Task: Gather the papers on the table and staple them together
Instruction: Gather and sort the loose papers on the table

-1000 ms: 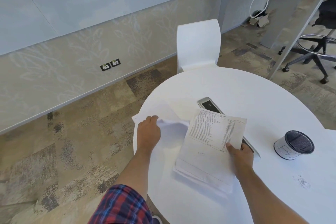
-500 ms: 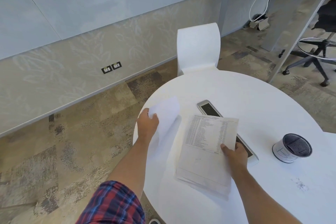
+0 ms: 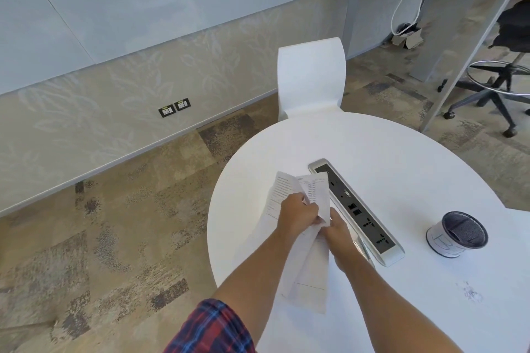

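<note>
Both hands meet mid-sheet on papers (image 3: 307, 269), above table (image 3: 387, 152).
Left hand (image 3: 298, 216) grip: fingers curled round papers, held from left side.
Right hand (image 3: 339, 233) grip: under right edge, mostly hidden by sheets; probably pinching papers.
Papers' long axis runs away from person: printed top edges fan out beyond grips, bottom ends hang nearer than grips.
Sheets misaligned; squaring needed next.
No stapler seen; power strip (image 3: 358, 209) just right of grips.

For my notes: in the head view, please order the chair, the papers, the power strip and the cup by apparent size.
1. Chair
2. Papers, crumpled, so unsure against the strip
3. Power strip
4. Cup
</note>
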A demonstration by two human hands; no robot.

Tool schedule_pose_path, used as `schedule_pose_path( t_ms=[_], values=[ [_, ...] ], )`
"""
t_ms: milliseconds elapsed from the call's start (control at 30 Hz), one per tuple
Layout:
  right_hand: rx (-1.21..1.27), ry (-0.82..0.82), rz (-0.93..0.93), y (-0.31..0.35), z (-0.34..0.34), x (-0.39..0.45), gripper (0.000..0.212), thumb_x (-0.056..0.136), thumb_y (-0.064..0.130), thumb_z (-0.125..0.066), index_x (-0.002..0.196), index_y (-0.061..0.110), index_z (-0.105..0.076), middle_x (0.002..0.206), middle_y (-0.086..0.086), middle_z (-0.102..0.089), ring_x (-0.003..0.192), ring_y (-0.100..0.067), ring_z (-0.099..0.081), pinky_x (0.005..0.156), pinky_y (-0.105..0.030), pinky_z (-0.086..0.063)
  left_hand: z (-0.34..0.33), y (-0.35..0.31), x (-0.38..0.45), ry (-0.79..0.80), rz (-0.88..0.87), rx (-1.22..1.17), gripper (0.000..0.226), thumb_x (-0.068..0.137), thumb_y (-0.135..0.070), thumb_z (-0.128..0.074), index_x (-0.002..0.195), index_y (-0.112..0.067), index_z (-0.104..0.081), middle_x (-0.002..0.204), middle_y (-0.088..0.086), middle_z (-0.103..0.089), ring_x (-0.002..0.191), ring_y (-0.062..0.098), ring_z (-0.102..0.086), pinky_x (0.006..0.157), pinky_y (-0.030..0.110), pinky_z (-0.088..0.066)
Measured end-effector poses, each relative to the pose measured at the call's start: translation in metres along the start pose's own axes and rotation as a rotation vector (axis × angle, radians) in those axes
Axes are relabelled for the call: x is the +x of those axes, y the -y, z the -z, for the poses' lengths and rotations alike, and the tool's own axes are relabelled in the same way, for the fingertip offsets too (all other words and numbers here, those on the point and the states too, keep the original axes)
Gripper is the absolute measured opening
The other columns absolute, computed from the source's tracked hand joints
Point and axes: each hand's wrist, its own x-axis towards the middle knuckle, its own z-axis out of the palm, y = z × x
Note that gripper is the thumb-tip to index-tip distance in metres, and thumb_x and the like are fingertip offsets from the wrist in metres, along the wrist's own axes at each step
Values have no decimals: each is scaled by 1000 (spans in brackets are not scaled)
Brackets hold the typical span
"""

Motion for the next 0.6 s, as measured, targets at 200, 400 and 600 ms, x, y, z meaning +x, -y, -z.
schedule_pose_path(
  t_ms=[200, 400, 600],
  values=[
    [44, 80, -11, 9, 9, -2, 60, 61, 5, -57, 117, 19, -74, 106, -9, -80, 101, -28, -74, 81, -37, -57, -11, 3, -1, 103, 34, -103, 102, 62, -79, -72, 136, -11, -51, 107, 2, -74, 104, 18, -72, 96, 38, -58],
    [70, 87, 2, 2, 14, 3, 46, 77, -9, -61, 115, 15, -73, 100, -10, -77, 98, -32, -73, 82, -44, -58, -8, 4, -3, 135, 35, -219, 59, 86, -41, -70, 128, -2, -54, 89, 5, -78, 81, 19, -75, 92, 45, -61],
    [156, -70, -13, 12, 16, 1, 42, 58, 0, -69, 99, 10, -74, 87, -10, -77, 77, -31, -71, 67, -36, -56, 17, 6, 5, -175, -96, -216, 28, 79, -35, -78, 105, -25, -70, 87, -3, -70, 81, 17, -68, 91, 40, -58]
  ],
)
